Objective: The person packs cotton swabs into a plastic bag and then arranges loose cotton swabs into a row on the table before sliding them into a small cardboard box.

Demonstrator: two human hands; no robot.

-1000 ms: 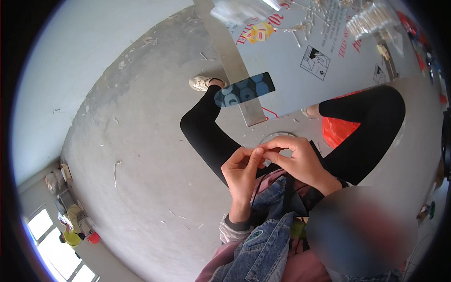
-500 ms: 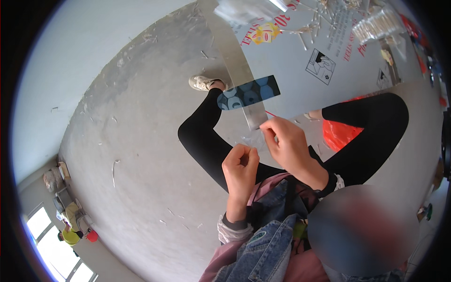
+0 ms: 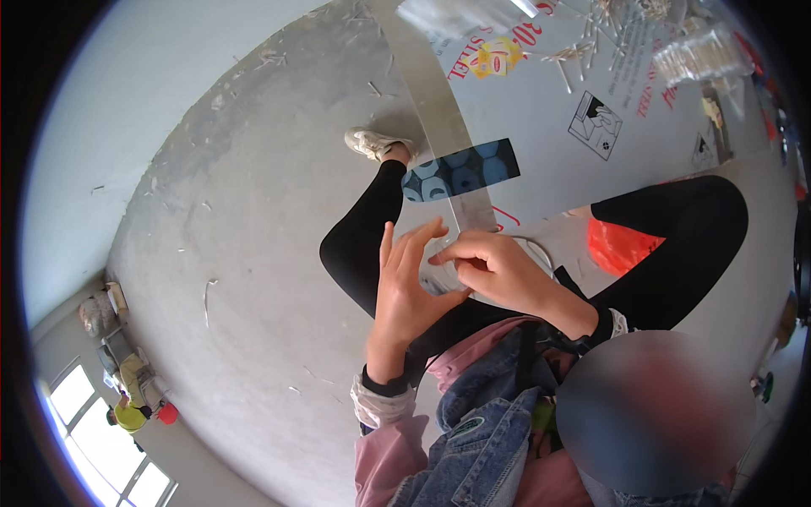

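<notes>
A person's left hand (image 3: 410, 283), fingers spread and released, faces the right hand (image 3: 492, 266), its fingers curled inward, just off the near-left corner of a table (image 3: 541, 177). Thin, glossy clear plastic (image 3: 438, 277) shows between them above the lap; its direction and long axis cannot be made out, nor whether the right fingers grasp it. The tabletop's smooth grey surface, printed in red and black, meets a metal band (image 3: 439, 106) along its left edge. Across that band lies a blue-and-black patterned strip (image 3: 460, 171), its long axis running left to right, rounded end pointing left. Slender cotton swabs (image 3: 583, 51) scatter toward the far edge, left of a transparent swab pack (image 3: 701, 57). A crinkled red plastic bag (image 3: 621, 248) sits below the near edge.
</notes>
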